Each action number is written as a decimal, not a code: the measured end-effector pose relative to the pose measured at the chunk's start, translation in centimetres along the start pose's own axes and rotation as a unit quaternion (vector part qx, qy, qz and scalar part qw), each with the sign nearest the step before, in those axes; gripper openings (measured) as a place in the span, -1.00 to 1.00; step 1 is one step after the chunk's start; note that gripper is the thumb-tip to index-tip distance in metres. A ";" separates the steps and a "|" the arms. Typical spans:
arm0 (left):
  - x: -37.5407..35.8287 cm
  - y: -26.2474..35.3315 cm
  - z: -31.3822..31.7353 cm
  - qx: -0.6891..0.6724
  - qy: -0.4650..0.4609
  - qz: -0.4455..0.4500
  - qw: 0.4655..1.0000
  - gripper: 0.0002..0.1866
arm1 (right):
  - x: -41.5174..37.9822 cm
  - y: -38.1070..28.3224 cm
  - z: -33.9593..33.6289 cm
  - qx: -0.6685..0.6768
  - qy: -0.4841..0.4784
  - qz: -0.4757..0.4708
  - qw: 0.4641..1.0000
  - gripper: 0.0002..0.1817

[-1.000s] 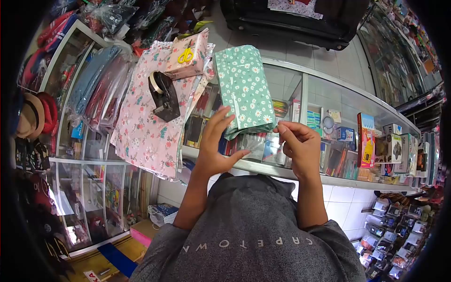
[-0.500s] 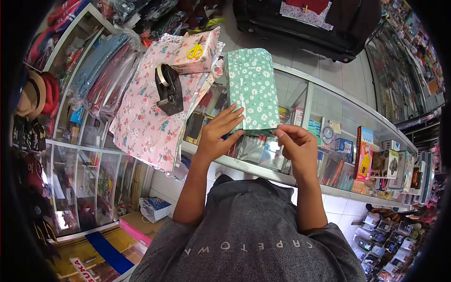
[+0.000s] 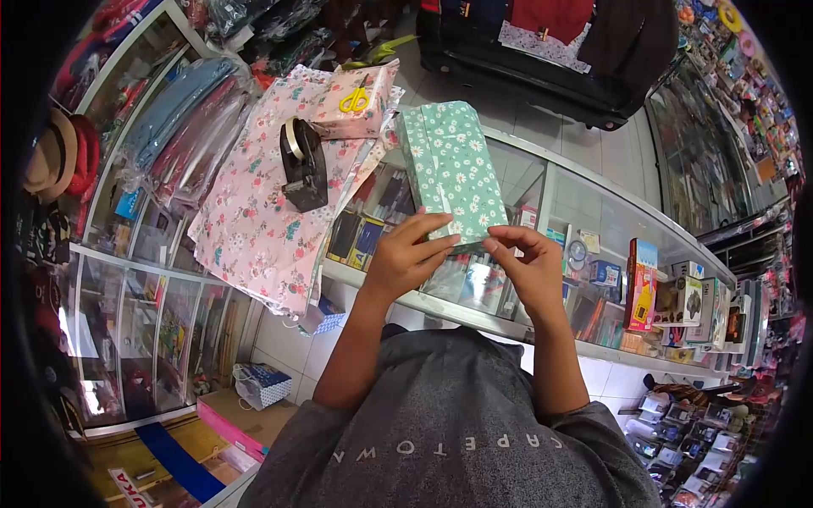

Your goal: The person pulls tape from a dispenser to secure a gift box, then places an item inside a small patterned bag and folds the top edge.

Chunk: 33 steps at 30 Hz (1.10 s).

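A box wrapped in green daisy paper (image 3: 449,169) lies on the glass counter (image 3: 584,199). My left hand (image 3: 406,254) presses flat on its near end, fingers over the folded paper. My right hand (image 3: 529,262) pinches the near right corner of the wrap between thumb and fingers; whether it holds a strip of tape I cannot tell. A black tape dispenser (image 3: 303,165) stands to the left on pink floral wrapping paper (image 3: 254,212). Yellow scissors (image 3: 356,97) rest on a pink wrapped box (image 3: 347,106) behind it.
The counter is a glass display case with stationery and boxed goods inside (image 3: 644,284). Packaged cloth (image 3: 169,135) and hats (image 3: 59,157) fill shelves at left. A dark bag (image 3: 542,51) sits on the floor beyond the counter. Small goods hang at lower right.
My left hand has slid onto the near end of the green package. My right hand has moved left to its near right corner. The view has shifted slightly.
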<state>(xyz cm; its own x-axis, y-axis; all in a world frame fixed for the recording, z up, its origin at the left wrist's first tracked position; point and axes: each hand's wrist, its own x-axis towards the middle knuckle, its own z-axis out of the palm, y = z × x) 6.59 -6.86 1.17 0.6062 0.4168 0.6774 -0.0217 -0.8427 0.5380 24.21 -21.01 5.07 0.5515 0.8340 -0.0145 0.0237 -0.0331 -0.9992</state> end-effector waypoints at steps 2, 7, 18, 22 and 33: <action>-0.2 -0.1 -0.1 -0.001 -0.004 0.009 1.000 -0.72 | 0.0 0.3 0.4 -0.004 -0.005 -0.027 1.000 -0.74; -0.6 -0.3 0.2 -0.003 0.006 -0.003 1.000 -0.72 | -0.2 0.1 0.7 -0.066 -0.046 -0.061 0.995 -0.74; -0.7 -0.5 0.1 -0.045 -0.004 -0.030 0.999 -0.68 | -0.1 2.5 2.5 -0.120 -0.032 -0.183 0.975 -0.77; -0.5 -0.4 -0.2 -0.053 -0.008 -0.040 0.998 -0.67 | -0.4 1.8 2.6 -0.134 -0.041 -0.188 0.972 -0.76; -0.7 -0.6 -0.2 -0.067 -0.017 -0.033 0.997 -0.67 | 0.1 -0.9 0.0 -0.103 -0.057 -0.275 0.954 -0.84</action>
<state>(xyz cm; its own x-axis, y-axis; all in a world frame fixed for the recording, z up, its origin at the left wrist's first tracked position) 6.08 -6.54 0.46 0.6357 0.4566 0.6224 -0.0849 -0.7600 0.6444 24.26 -20.85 6.00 0.3143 0.8107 0.4939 0.4535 0.3288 -0.8284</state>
